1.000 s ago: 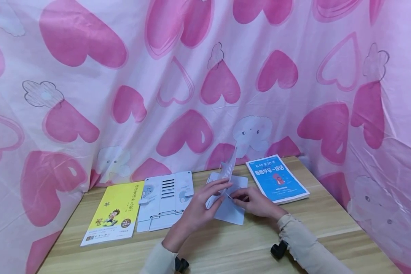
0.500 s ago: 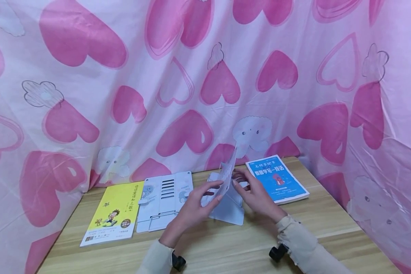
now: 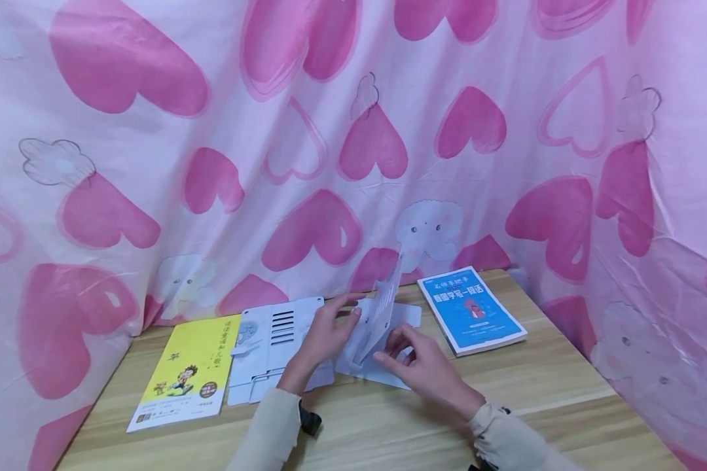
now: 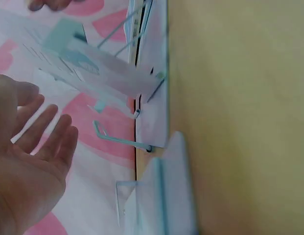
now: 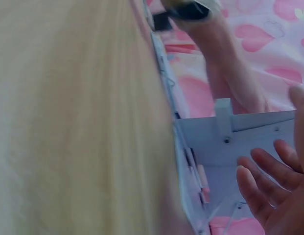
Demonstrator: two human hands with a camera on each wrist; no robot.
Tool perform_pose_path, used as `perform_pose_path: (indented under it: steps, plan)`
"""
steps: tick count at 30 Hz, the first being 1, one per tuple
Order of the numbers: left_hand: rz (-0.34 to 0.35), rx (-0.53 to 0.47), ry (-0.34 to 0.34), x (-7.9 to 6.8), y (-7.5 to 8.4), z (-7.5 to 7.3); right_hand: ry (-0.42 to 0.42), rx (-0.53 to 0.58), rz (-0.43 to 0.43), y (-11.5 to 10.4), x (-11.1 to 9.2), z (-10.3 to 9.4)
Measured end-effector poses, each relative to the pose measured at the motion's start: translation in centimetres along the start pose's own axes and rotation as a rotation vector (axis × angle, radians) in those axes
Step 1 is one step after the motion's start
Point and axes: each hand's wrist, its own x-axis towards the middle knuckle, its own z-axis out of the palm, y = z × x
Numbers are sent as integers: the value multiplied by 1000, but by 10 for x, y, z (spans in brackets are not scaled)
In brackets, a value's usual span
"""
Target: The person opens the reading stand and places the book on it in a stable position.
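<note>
A white folding book stand [image 3: 387, 307] is propped up in the middle of the table, its slotted panel raised at a steep tilt over a flat base. To its left is my left hand [image 3: 328, 332], fingers extended; the left wrist view shows this hand [image 4: 32, 152] apart from the panel [image 4: 88, 61]. My right hand [image 3: 424, 363] is low on the stand's right side with loosely bent fingers. In the right wrist view no grip of the right hand [image 5: 274, 183] on the panel [image 5: 259, 129] is seen; whether a fingertip touches it is unclear.
A second book stand [image 3: 262, 353] lies folded flat on the left, partly behind my left arm. Beside it is a yellow book [image 3: 191, 366]. A blue book [image 3: 471, 311] lies at the back right. A heart-patterned pink curtain [image 3: 312, 229] hangs behind the wooden table [image 3: 389, 425].
My left hand has let go of the raised panel and moved left. My right hand went up behind the panel, then came down to its lower right side. The head view has shifted slightly.
</note>
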Motion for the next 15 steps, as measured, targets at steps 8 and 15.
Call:
perform_pose_path:
  steps: [8,15]
  plan:
    - [-91,225,-163,45,-7,12,-68,-29,-90,2,4,19]
    - [-134,228,-217,65,-10,22,-28,-50,-77,-1,9,24]
